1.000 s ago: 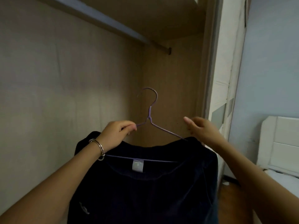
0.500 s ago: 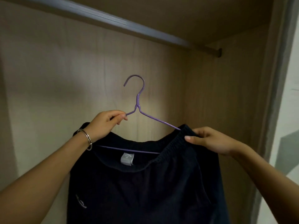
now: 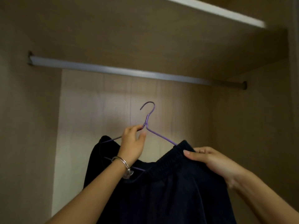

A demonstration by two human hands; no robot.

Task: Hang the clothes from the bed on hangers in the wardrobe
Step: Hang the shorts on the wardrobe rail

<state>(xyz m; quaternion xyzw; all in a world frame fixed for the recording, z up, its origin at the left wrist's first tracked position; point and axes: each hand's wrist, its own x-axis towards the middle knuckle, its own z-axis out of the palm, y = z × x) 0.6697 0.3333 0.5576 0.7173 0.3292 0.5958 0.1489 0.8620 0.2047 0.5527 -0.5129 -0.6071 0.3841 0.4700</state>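
Observation:
A thin purple wire hanger (image 3: 159, 136) is held up inside the wardrobe, its hook pointing up and left, well below the rail. A dark navy garment (image 3: 161, 191) with an elastic waistband hangs from it. My left hand (image 3: 134, 143), with a silver bangle on the wrist, grips the hanger just below its neck. My right hand (image 3: 208, 159) pinches the waistband at the hanger's right shoulder. The grey metal rail (image 3: 123, 71) runs across the wardrobe above the hook, with nothing on it.
The wardrobe's wooden back panel (image 3: 97, 110) and side walls (image 3: 252, 126) enclose the space. A shelf with a pale front edge (image 3: 215, 10) sits above the rail.
The view has tilted up and left, bringing the whole rail into sight. The hanger with the garment has risen toward the rail. My left hand has shifted closer to the hanger's neck.

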